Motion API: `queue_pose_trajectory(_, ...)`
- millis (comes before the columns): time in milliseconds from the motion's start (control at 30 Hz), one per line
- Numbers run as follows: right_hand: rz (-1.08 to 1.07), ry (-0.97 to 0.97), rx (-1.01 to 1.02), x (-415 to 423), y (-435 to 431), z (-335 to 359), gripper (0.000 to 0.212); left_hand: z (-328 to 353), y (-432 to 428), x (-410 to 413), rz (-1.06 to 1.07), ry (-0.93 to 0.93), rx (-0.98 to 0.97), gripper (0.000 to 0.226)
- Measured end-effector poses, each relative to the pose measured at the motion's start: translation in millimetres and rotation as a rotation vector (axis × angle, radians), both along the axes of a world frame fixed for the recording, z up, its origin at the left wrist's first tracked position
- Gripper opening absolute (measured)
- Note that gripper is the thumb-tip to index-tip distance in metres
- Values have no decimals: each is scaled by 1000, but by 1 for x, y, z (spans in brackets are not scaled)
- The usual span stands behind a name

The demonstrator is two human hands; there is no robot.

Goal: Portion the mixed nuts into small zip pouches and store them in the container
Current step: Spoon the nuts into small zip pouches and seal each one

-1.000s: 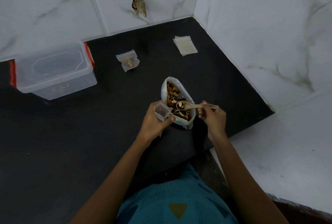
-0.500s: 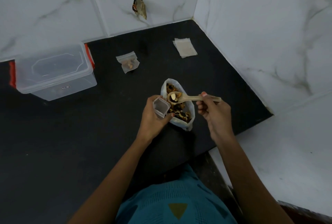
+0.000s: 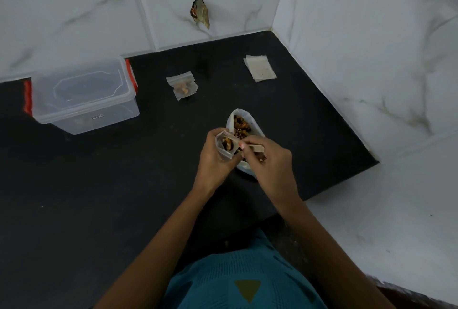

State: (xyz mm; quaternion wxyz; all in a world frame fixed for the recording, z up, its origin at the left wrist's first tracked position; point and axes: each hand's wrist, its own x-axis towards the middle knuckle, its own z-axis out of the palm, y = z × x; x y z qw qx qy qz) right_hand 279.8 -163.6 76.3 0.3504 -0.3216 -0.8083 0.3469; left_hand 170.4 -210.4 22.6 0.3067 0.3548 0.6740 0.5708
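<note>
A white bag of mixed nuts [image 3: 241, 123] stands open on the black counter [image 3: 124, 197]. My left hand [image 3: 213, 160] holds a small clear zip pouch [image 3: 226, 145] with its mouth open, just left of the bag. My right hand [image 3: 270, 162] grips a wooden spoon [image 3: 256, 148] by its handle, with the bowl tipped into the pouch mouth. Nuts show inside the pouch. A filled pouch [image 3: 183, 87] lies farther back. The clear container [image 3: 84, 97] with red clips sits closed at the back left.
A stack of flat empty pouches [image 3: 259, 68] lies at the back right near the wall corner. White marble tile walls close the back and right. The counter's front right edge drops to a white floor.
My right hand has lifted the loaded spoon out of the bag and swung it left into the pouch mouth. My left hand has raised the pouch slightly.
</note>
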Motion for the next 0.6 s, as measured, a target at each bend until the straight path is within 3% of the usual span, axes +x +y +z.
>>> queue_pose_trajectory(433,113,-60,302,6,3,-11,26,1,-5,2,-11,-56,20,53)
queue_pose_trajectory(600,139,26,261,9,5,-12,20,-1,-6,0,8,-46,15,56)
